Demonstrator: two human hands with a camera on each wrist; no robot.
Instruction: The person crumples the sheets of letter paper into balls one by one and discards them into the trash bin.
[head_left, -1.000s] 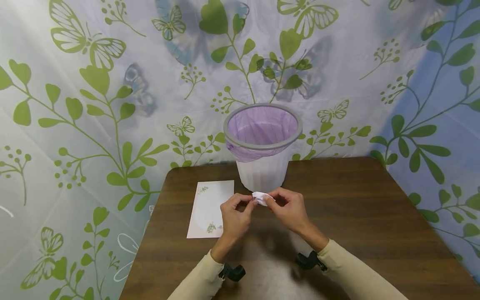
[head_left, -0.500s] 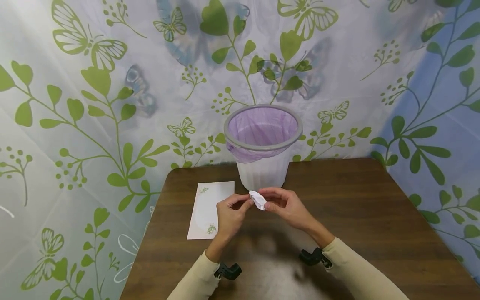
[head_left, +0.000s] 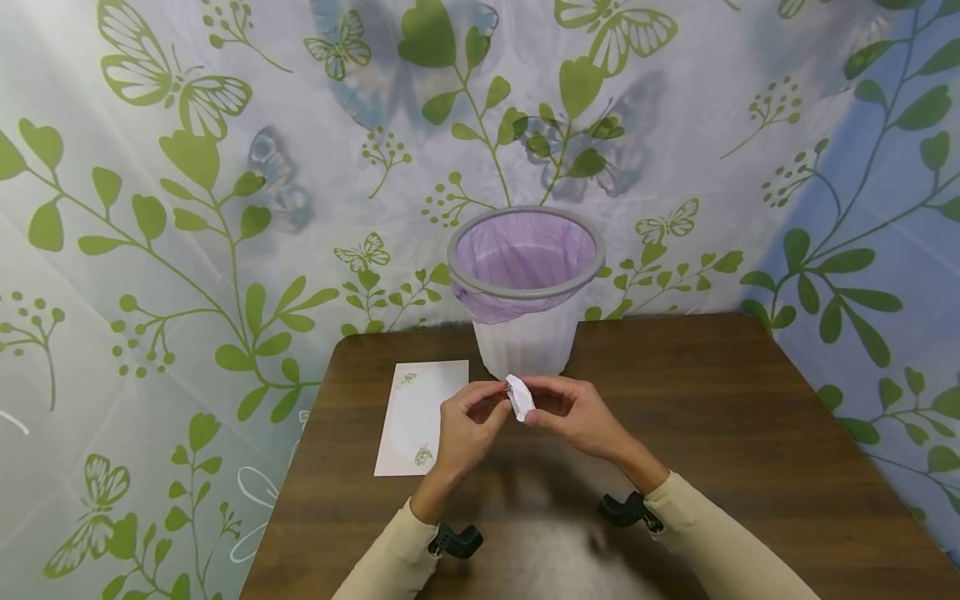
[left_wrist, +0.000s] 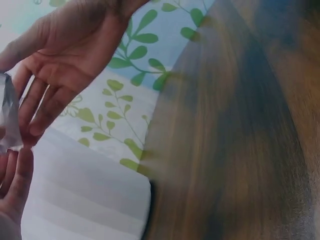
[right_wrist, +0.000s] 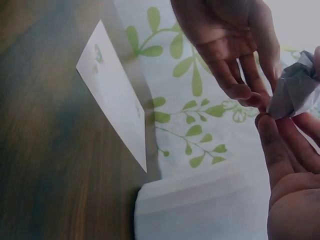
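Note:
A small crumpled piece of white paper (head_left: 520, 398) is held up between the two hands, over the table in front of the bin. My left hand (head_left: 463, 433) pinches its left side between thumb and fingertips. From the other side, my right hand (head_left: 581, 418) grips it with the thumb low and the fingers along the top. Creases and folded edges of the paper (right_wrist: 295, 87) show in the right wrist view. In the left wrist view only part of the paper (left_wrist: 9, 115) appears, at the left edge.
Behind the hands stands a white waste bin (head_left: 525, 346) with a grey rim and purple liner. Left of it a printed sheet (head_left: 416, 417) with floral corners lies on the brown wooden table (head_left: 697, 400). A leaf-patterned curtain (head_left: 285, 208) hangs behind.
The crumpled paper has turned from nearly level to more upright between the fingers. My right hand has shifted slightly left, its fingers spread along the paper's upper side.

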